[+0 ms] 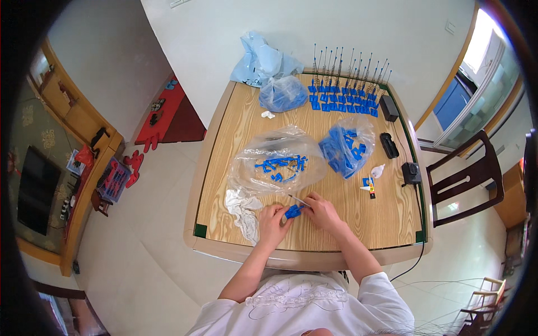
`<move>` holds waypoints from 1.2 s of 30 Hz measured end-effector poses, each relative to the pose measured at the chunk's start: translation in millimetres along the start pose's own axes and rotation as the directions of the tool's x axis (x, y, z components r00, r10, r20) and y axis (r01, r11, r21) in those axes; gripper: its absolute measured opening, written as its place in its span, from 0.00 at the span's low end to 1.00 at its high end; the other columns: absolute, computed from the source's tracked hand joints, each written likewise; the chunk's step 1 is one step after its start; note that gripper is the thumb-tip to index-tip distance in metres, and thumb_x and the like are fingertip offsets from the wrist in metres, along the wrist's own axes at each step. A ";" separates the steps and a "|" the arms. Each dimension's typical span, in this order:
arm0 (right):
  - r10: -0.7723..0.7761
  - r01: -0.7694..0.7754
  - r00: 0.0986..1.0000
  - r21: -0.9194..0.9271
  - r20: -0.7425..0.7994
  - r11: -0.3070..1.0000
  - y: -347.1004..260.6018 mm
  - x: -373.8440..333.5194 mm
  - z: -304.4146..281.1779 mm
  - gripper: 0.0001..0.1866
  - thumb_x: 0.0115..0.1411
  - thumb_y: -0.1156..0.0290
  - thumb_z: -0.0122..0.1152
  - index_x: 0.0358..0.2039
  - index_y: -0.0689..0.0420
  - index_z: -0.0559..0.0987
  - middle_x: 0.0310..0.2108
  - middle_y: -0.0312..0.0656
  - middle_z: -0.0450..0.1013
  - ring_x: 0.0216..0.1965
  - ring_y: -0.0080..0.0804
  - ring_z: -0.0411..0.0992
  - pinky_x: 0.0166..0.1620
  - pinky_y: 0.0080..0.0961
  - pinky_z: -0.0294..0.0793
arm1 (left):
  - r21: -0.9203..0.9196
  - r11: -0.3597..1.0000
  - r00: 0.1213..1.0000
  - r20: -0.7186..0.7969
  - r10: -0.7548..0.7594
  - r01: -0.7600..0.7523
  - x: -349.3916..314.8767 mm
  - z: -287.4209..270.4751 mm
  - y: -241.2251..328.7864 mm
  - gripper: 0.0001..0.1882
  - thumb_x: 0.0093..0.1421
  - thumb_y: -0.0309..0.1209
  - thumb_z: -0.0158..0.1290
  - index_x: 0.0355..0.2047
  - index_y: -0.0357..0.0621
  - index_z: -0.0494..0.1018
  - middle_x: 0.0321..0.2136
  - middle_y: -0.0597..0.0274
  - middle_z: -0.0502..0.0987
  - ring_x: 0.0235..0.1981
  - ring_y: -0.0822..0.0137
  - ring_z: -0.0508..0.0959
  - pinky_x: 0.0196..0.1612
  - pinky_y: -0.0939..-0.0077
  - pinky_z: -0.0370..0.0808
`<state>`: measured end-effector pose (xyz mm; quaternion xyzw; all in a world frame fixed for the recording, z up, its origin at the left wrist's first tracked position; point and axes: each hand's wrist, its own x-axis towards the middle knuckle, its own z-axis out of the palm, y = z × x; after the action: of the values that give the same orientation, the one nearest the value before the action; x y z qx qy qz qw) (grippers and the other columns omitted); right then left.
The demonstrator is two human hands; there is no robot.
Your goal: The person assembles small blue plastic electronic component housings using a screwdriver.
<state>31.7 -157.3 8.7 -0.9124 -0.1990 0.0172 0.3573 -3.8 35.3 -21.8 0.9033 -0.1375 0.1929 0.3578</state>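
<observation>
Near the front edge of the table, my left hand (273, 225) is closed on a small blue plastic piece (293, 211), its fingers partly hiding the shape. Close beside it, my right hand (321, 213) grips a slim grey pen-like tool (298, 200) that points away to the left. The fingertips of my right hand come right up to the blue piece; whether they touch it I cannot tell. Just beyond both hands lies an open clear plastic bag (246, 162), with blue parts and brass-coloured bits (283, 165) on it. A crumpled white cloth (241, 210) rests left of my left hand.
Rows of blue pieces with upright springs (347, 92) stand at the back right of the wooden table (224, 134). Bags of blue parts (342, 151) sit nearer. A glue tube (371, 189), a black adapter (411, 173) and a black case (389, 145) line the right side.
</observation>
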 end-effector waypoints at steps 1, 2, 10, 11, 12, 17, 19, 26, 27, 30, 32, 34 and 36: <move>-0.005 0.005 1.000 -0.012 0.002 1.000 2.4 -1.6 -4.1 0.12 0.55 0.70 0.58 0.40 0.57 0.76 0.40 0.46 0.70 0.38 0.51 0.72 0.39 0.42 0.72 | 0.002 1.000 1.000 0.007 0.008 -0.008 0.3 0.0 0.1 0.20 0.43 0.30 0.65 0.40 0.48 0.77 0.37 0.62 0.73 0.40 0.59 0.72 0.44 0.63 0.67; -0.010 0.010 1.000 -0.024 0.004 1.000 5.0 -3.0 -6.9 0.12 0.55 0.70 0.58 0.40 0.57 0.76 0.41 0.45 0.69 0.39 0.51 0.72 0.39 0.42 0.72 | 0.003 1.000 1.000 0.006 0.006 -0.006 0.4 -0.2 0.0 0.20 0.43 0.30 0.65 0.40 0.48 0.77 0.37 0.62 0.73 0.40 0.59 0.72 0.44 0.63 0.67; 0.162 -0.157 0.982 0.058 -0.100 0.986 26.1 -17.7 -19.9 0.10 0.55 0.70 0.58 0.38 0.58 0.76 0.36 0.46 0.70 0.37 0.49 0.73 0.38 0.41 0.72 | -0.056 0.998 1.000 0.021 0.012 -0.011 1.0 1.3 -1.6 0.19 0.45 0.30 0.64 0.40 0.46 0.76 0.37 0.63 0.72 0.40 0.59 0.71 0.43 0.64 0.65; 0.199 -0.195 0.970 0.042 -0.141 0.980 28.2 -18.7 -22.5 0.10 0.55 0.70 0.58 0.38 0.58 0.76 0.35 0.47 0.70 0.37 0.49 0.73 0.38 0.41 0.72 | -0.058 0.998 1.000 0.023 0.014 -0.013 0.7 1.5 -1.5 0.19 0.45 0.30 0.64 0.40 0.46 0.76 0.37 0.63 0.72 0.40 0.59 0.71 0.43 0.64 0.65; 0.201 -0.197 0.969 0.042 -0.143 0.979 29.7 -20.6 -23.7 0.10 0.55 0.70 0.58 0.38 0.58 0.76 0.35 0.47 0.70 0.37 0.49 0.73 0.38 0.41 0.72 | -0.050 0.999 1.000 0.018 0.000 0.001 -0.4 1.2 -1.7 0.19 0.45 0.30 0.63 0.40 0.46 0.76 0.37 0.63 0.72 0.41 0.59 0.71 0.44 0.64 0.65; 0.254 -0.261 0.953 -0.022 -0.165 0.965 19.7 -26.0 -28.4 0.15 0.55 0.72 0.57 0.45 0.56 0.73 0.38 0.48 0.69 0.37 0.50 0.73 0.38 0.40 0.72 | -0.083 0.997 1.000 -0.020 0.005 -0.006 -4.4 5.3 -9.5 0.21 0.46 0.28 0.63 0.43 0.45 0.75 0.38 0.60 0.72 0.42 0.57 0.71 0.46 0.63 0.66; 0.231 -0.230 0.955 0.026 -0.188 0.973 14.8 -29.4 -25.1 0.16 0.56 0.72 0.56 0.47 0.55 0.72 0.39 0.49 0.69 0.37 0.50 0.72 0.39 0.41 0.72 | -0.141 0.988 0.998 -0.005 -0.058 0.057 -4.6 5.0 -7.4 0.22 0.46 0.26 0.62 0.45 0.45 0.74 0.39 0.58 0.72 0.41 0.56 0.72 0.46 0.63 0.68; -0.057 0.055 0.997 -0.030 -0.061 0.998 -13.6 -52.1 -7.7 0.22 0.59 0.72 0.51 0.56 0.48 0.68 0.36 0.50 0.72 0.33 0.53 0.73 0.34 0.44 0.74 | -0.142 0.982 0.991 0.054 -0.119 0.126 -3.9 2.4 -6.7 0.23 0.46 0.24 0.62 0.46 0.44 0.74 0.39 0.55 0.72 0.40 0.56 0.73 0.43 0.67 0.70; -0.057 0.056 0.997 -0.029 -0.060 0.998 -15.3 -54.6 -6.3 0.22 0.59 0.72 0.51 0.56 0.48 0.68 0.36 0.50 0.72 0.33 0.53 0.73 0.34 0.44 0.74 | -0.144 0.984 0.994 0.021 -0.105 0.107 -4.1 3.3 -7.7 0.23 0.47 0.25 0.62 0.46 0.44 0.74 0.39 0.56 0.72 0.40 0.57 0.73 0.43 0.68 0.71; 0.046 -0.042 0.997 -0.062 0.068 0.997 -17.7 -59.1 -3.6 0.23 0.60 0.70 0.50 0.57 0.44 0.67 0.35 0.50 0.73 0.32 0.53 0.74 0.31 0.43 0.75 | -0.189 0.975 0.993 0.003 -0.118 0.117 -1.7 2.4 -7.0 0.22 0.48 0.24 0.61 0.46 0.44 0.74 0.38 0.56 0.72 0.37 0.58 0.74 0.41 0.69 0.72; 0.053 -0.052 0.999 -0.059 0.003 0.997 -18.7 -60.0 -3.4 0.23 0.60 0.70 0.50 0.57 0.42 0.67 0.37 0.49 0.73 0.33 0.51 0.74 0.32 0.43 0.75 | -0.234 0.961 0.989 0.018 -0.146 0.146 0.9 1.7 -6.2 0.22 0.48 0.23 0.60 0.46 0.44 0.74 0.37 0.56 0.72 0.35 0.59 0.74 0.40 0.69 0.71; 0.033 -0.033 0.999 -0.065 -0.005 0.997 -17.7 -57.7 -4.4 0.23 0.60 0.71 0.51 0.57 0.42 0.68 0.37 0.48 0.73 0.33 0.51 0.74 0.33 0.43 0.75 | -0.213 0.970 0.993 0.009 -0.120 0.119 2.5 1.1 -6.0 0.23 0.49 0.22 0.58 0.48 0.44 0.73 0.35 0.56 0.72 0.33 0.60 0.74 0.37 0.70 0.72; 0.013 -0.014 1.000 -0.072 -0.013 0.997 -18.4 -55.9 -5.8 0.23 0.60 0.71 0.51 0.56 0.43 0.68 0.37 0.47 0.73 0.34 0.51 0.74 0.34 0.42 0.75 | -0.191 0.976 0.994 0.003 -0.106 0.105 2.5 2.4 -7.3 0.24 0.49 0.22 0.58 0.49 0.44 0.72 0.35 0.57 0.72 0.32 0.60 0.74 0.36 0.70 0.72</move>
<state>-25.2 -169.7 19.0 -0.9261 -0.1911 0.0065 0.3253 1.9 38.5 -26.6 0.8701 -0.1059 0.1627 0.4529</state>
